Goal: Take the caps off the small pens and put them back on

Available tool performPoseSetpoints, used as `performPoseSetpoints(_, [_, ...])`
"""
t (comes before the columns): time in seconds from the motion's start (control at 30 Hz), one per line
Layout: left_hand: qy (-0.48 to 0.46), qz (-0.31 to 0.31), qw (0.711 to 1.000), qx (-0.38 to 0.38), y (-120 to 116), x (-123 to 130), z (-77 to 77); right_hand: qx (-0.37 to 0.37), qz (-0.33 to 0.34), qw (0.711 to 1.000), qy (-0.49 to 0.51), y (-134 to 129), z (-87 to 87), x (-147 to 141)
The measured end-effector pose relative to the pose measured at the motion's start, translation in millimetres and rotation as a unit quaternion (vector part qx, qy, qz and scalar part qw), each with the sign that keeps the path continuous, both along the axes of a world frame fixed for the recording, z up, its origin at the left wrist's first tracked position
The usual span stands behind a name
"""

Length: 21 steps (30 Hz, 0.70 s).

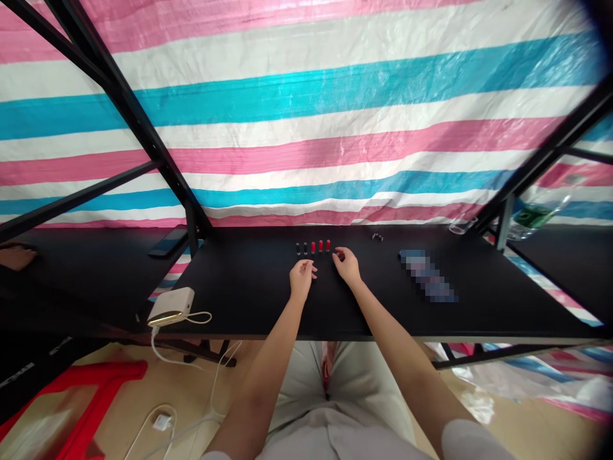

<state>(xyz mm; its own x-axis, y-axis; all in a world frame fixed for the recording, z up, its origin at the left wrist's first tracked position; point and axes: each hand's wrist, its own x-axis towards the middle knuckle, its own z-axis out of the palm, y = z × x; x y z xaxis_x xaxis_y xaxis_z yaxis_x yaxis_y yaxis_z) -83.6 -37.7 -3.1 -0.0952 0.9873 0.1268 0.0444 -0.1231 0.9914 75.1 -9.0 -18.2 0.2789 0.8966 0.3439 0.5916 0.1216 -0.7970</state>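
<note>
Two black cylinders (301,248) and three red cylinders (320,246) stand upright in a row on the black table (239,287). Just in front of the row is my left hand (301,277), its thumb and forefinger pinched together; whatever they may hold is too small to make out. My right hand (346,264) rests near the right end of the row, fingers bent and a little apart, with nothing visible between them. Some small dark and silvery pieces (377,237) lie farther back on the right.
A blurred phone-like object (428,276) lies on the right. At the left edge sits a white box (171,303) with a cable. Another phone (167,242) and a person's hand (18,257) are on the left table. Black metal posts (158,150) flank the table; a bottle (534,217) stands right.
</note>
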Motion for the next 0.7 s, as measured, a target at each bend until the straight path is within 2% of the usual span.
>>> performPoseSetpoints(0.1, [0.002,-0.006,1.0,-0.001,-2.1,-0.6,0.1,0.008,0.016,0.994,0.111,-16.5,-6.5,10.8])
performPoseSetpoints(0.23, [0.005,-0.011,1.0,-0.006,-4.7,-0.7,-0.2,-0.003,0.018,0.983,0.181,-31.0,-9.2,18.6])
performPoseSetpoints(0.7, [0.007,-0.009,1.0,-0.011,-8.0,0.3,3.6,-0.009,0.023,0.988,0.154,-41.5,0.5,16.2])
